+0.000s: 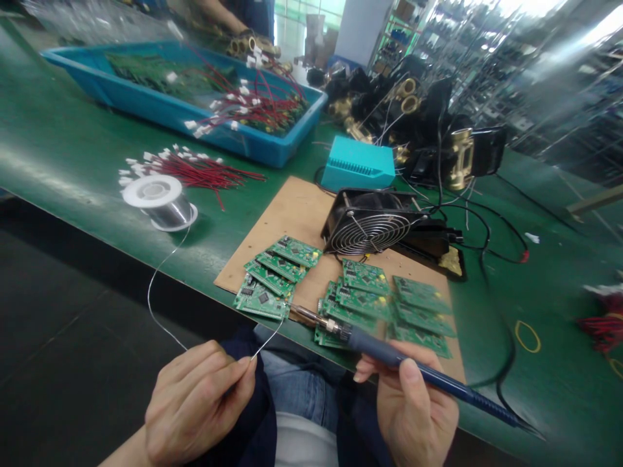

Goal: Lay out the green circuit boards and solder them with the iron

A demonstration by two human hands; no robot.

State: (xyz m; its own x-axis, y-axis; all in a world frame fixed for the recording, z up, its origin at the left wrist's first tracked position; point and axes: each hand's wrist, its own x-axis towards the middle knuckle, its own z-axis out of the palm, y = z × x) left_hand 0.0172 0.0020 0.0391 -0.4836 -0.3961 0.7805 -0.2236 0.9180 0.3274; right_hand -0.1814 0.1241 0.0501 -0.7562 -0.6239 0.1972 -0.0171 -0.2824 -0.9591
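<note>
Between thumb and finger, my left hand (202,399) pinches a thin solder wire (267,340). One length runs back to the solder spool (163,201); the free end reaches the right edge of the nearest green circuit board (263,299). My right hand (413,402) is closed round the blue handle of a soldering iron (384,352). Its tip is at that same board edge, by the wire's end; whether they touch I cannot tell. More circuit boards (363,301) lie overlapped in rows to the right, partly behind the iron.
A small fan (367,224) stands on the brown board (277,217), behind the circuit boards. Beyond are a teal box (359,163), a blue tray (272,149) and brass fittings (460,159). Red wires with white plugs (195,170) lie left. A black cable loops at right. Another person's arm (221,14) is at the back.
</note>
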